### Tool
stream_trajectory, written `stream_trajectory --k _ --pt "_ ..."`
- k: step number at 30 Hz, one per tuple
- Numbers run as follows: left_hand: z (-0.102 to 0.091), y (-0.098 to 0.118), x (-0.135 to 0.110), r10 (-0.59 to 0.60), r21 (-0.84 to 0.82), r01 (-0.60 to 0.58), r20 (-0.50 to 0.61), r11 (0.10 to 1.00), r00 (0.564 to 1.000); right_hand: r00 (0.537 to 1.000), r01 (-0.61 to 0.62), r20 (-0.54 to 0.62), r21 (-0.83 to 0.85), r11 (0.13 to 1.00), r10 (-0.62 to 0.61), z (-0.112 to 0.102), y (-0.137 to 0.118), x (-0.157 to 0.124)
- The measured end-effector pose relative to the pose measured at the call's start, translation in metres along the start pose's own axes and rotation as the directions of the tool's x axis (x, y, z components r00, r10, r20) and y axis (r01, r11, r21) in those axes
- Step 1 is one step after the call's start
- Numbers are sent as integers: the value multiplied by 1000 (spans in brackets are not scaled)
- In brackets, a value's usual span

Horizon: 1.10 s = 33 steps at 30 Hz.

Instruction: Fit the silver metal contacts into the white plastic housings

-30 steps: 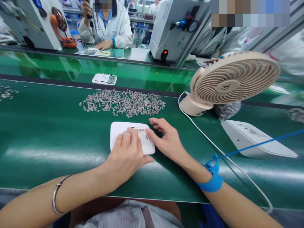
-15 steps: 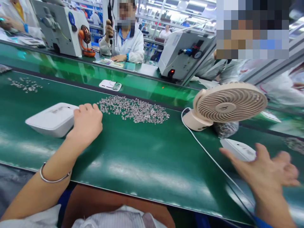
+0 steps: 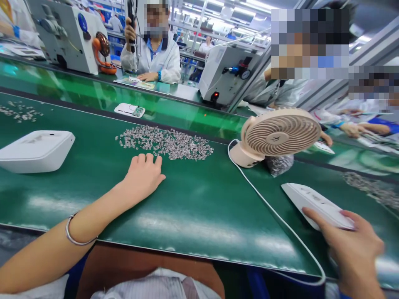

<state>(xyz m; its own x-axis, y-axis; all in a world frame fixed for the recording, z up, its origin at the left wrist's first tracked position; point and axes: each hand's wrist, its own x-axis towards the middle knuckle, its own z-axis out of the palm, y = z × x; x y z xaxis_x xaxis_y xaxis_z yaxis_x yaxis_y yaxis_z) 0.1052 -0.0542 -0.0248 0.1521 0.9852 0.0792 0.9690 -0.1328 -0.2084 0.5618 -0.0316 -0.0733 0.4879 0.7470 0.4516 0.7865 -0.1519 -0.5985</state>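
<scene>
My left hand [image 3: 144,176] rests flat on the green mat, fingers stretched toward a heap of small silver parts [image 3: 163,142], holding nothing. A white plastic housing [image 3: 34,150] lies far to its left, apart from it. My right hand [image 3: 349,245] at the lower right grips the near end of a second white housing [image 3: 314,203], thumb on one side and fingers on the other.
A beige desk fan [image 3: 277,135] stands right of the heap; its white cable [image 3: 268,207] runs across the mat to the front edge. A small white part [image 3: 129,110] rides the green conveyor behind. Machines and people in white coats work beyond it.
My left hand let go of the first housing, left it at the far left and moved right to the heap. My right hand closed on the second housing.
</scene>
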Motion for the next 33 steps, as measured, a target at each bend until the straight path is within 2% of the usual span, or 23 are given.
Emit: stream_trajectory --k 1,2,4,5,6,7,9,11,12,14,16,18,20,23,25,29,33 --pt "0 3 -1 15 -16 -15 -27 1000 1000 980 -181 -84 -32 983 178 0 -10 -11" --pt "-1 6 -2 34 -41 -36 -51 998 998 960 -262 -107 -30 965 258 0 -22 -25" --pt "-1 12 -4 97 -116 -106 -86 988 992 994 -105 -35 35 994 106 5 -48 -57" --pt "-1 15 -6 147 -160 -162 -100 974 984 1000 14 4 80 997 -14 9 -62 -72" --pt "0 18 -7 210 -204 -229 -113 952 971 984 156 68 137 978 -166 13 -75 -86" --pt "1 21 -9 279 -243 -302 -126 922 952 937 276 158 205 939 -310 17 -88 -97" --pt "4 25 -13 405 -307 -429 -144 850 903 802 387 335 340 857 -495 24 -114 -108" --pt "9 29 -15 475 -346 -492 -139 799 869 669 391 453 460 797 -590 30 -142 -103" --pt "11 30 -16 482 -354 -497 -137 792 866 638 385 461 502 774 -616 34 -157 -95" --pt "15 32 -16 464 -351 -485 -147 801 873 662 401 391 536 743 -639 47 -190 -76" --pt "17 33 -15 437 -336 -470 -175 816 882 688 422 341 529 736 -640 72 -223 -55" --pt "18 32 -14 430 -327 -474 -200 818 880 672 402 405 503 765 -620 107 -252 -40" --pt "19 31 -14 428 -318 -480 -224 817 876 651 461 461 391 797 -603 147 -275 -29" --pt "21 28 -14 422 -299 -488 -261 820 868 607 562 511 266 783 -609 199 -298 -19" --pt "22 27 -15 412 -289 -483 -273 827 869 579 596 528 246 764 -622 224 -308 -15" --pt "21 25 -16 391 -271 -456 -262 848 882 507 678 565 206 706 -651 255 -325 -12" --pt "19 24 -16 366 -275 -431 -257 860 894 448 739 598 170 652 -665 268 -334 -14"
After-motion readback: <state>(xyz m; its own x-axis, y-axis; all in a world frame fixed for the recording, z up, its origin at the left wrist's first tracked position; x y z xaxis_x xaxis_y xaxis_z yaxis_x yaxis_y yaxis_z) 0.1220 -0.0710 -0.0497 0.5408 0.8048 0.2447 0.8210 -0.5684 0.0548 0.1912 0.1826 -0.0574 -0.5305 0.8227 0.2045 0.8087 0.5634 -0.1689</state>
